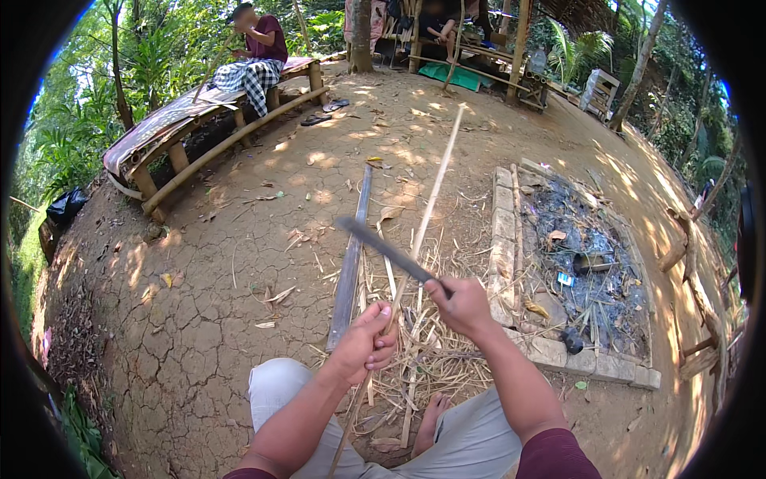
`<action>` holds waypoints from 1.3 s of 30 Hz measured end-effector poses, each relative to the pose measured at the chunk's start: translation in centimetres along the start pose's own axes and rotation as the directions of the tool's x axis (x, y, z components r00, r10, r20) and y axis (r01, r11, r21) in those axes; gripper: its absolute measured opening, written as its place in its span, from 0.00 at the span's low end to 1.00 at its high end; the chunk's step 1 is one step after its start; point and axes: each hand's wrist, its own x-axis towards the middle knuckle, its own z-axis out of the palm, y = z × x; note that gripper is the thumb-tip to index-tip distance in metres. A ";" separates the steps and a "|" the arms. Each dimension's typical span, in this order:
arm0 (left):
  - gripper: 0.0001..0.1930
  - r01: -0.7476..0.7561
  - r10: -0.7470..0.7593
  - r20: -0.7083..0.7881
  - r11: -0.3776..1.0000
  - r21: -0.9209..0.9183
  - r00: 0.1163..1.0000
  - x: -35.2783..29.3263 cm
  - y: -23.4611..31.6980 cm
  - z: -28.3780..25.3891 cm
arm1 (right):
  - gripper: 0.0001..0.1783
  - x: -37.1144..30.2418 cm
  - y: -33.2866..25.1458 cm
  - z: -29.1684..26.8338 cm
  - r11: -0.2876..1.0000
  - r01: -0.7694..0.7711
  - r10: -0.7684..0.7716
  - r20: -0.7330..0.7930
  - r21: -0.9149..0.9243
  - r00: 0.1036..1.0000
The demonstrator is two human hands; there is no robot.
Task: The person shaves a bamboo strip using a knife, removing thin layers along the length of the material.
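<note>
My right hand (460,305) is wrapped round the handle of a machete (386,251), whose dark blade points up and to the left. The blade crosses a long pale bamboo strip (437,188); whether they touch I cannot tell. My left hand (369,338) grips that strip lower down, and its lower end runs back between my legs. Under the strip, curled shavings (427,351) lie heaped on the ground by my bare foot (431,419). A dark flat plank (351,263) lies on the soil just left of the shavings.
To the right, a brick-edged fire pit (504,231) holds ash and litter. A bamboo bench (179,156) stands at the far left, with a seated person (259,48) on it. Sandals (323,112) lie beside it. Another person (443,28) sits under a shelter at the back.
</note>
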 end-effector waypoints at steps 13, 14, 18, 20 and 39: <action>0.12 0.018 -0.008 -0.187 0.998 0.053 0.982 0.2 -2.4 1.2 | 0.36 -2.2 -2.6 1.0 0.958 0.251 -0.257 -0.020 -0.139 0.966; 0.11 -0.022 0.037 -0.192 0.997 0.079 0.981 0.0 -2.6 2.2 | 0.37 -1.4 -1.6 0.6 0.970 0.204 -0.205 0.009 -0.129 0.979; 0.09 -0.069 0.080 -0.162 0.995 0.074 0.984 -0.7 -2.3 3.0 | 0.38 -1.6 -2.0 0.3 0.964 0.239 -0.242 -0.006 -0.114 0.970; 0.10 -0.069 0.083 -0.171 0.994 0.089 0.982 -0.7 -2.5 2.1 | 0.39 -2.4 -2.9 0.2 0.943 0.315 -0.310 0.053 -0.111 0.949; 0.12 -0.040 0.052 -0.150 0.996 0.081 0.987 -0.7 -3.3 3.6 | 0.40 2.7 0.3 -2.2 0.998 -0.042 0.042 0.007 -0.037 0.999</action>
